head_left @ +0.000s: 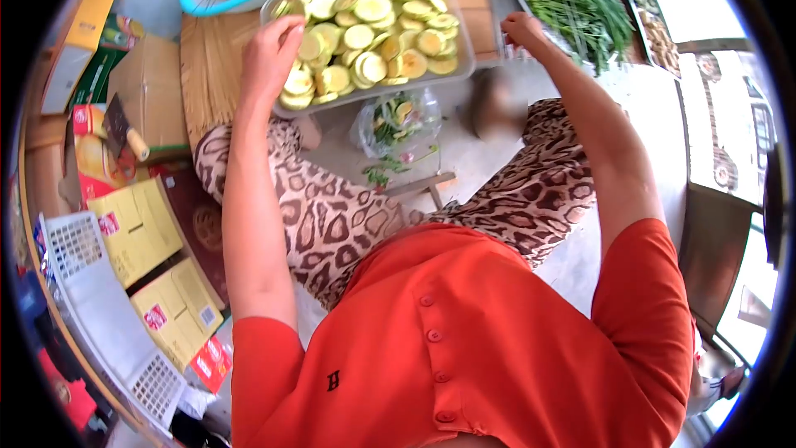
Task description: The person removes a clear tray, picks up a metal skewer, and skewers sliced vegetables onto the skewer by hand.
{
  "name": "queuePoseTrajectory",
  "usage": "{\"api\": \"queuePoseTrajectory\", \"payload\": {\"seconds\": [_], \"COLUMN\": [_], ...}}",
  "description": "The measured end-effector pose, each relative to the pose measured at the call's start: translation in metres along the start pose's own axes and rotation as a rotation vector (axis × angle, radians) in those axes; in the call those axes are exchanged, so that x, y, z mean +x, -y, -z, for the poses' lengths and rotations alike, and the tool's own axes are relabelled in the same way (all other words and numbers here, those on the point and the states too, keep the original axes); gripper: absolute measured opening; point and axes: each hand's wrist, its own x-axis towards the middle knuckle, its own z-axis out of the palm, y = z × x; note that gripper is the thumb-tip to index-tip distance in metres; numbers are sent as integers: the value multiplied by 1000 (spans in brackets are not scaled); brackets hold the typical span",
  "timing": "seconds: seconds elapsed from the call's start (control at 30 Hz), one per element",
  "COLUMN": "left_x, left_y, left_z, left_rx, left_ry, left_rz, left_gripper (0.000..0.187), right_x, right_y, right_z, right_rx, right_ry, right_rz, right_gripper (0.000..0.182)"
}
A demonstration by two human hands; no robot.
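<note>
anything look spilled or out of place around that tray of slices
Mostly tidy. The clear tray of sliced vegetable keeps its slices inside; the left hand rests on its near corner. The odd bits: green scraps lie loose on the floor beside a plastic bag of trimmings below the table.
</note>
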Motion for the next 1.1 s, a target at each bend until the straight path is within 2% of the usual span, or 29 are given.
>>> {"api": "queuePoseTrajectory", "payload": {"seconds": [0.13,0.23,0.33,0.4,0.47,0.5,0.53,0.57,0.6,0.63,0.8,0.9,1.0,1.07,1.1], "left_x": [0,-1,-3,-1,-1,-1,-1,0,0,0,-4,-6,-8,-7,-6], "left_y": [-16,-25,-34,-30,-37,-39,-43,-48,-50,-49,-34,-28,-46,-51,-55], "left_z": [3,5,4,0,-1,-1,1,4,6,6,5,2,-1,-9,-13], "left_rx": [-60,-18,-181,-260,-584,-701,-696,-832,-968,-1036,-1090,-1129,-1084,-1133,-1125], "left_ry": [32,47,77,90,124,129,130,130,129,128,173,215,298,390,357], "left_rz": [41,63,142,134,228,262,264,352,441,444,481,439,433,422,439], "left_gripper": [19,19,19,22,26,33,33,37,41,43,34,29,32,39,39], "right_x": [-24,-43,-76,-109,-140,-167,-188,-199,-205,-210,-212,-210,-207,-198,-192], "right_y": [29,42,58,82,99,120,137,139,140,143,152,154,165,170,171], "right_z": [14,19,27,21,2,-3,-3,-15,-29,-40,-65,-70,-65,-64,-64], "right_rx": [285,728,888,715,695,612,397,515,506,453,445,398,408,554,610], "right_ry": [52,130,254,222,342,372,414,537,557,565,619,654,685,675,651], "right_rz": [-58,-144,21,132,183,191,279,318,361,379,395,381,367,338,318], "right_gripper": [18,16,13,15,16,15,15,14,11,11,11,12,13,10,10]}}
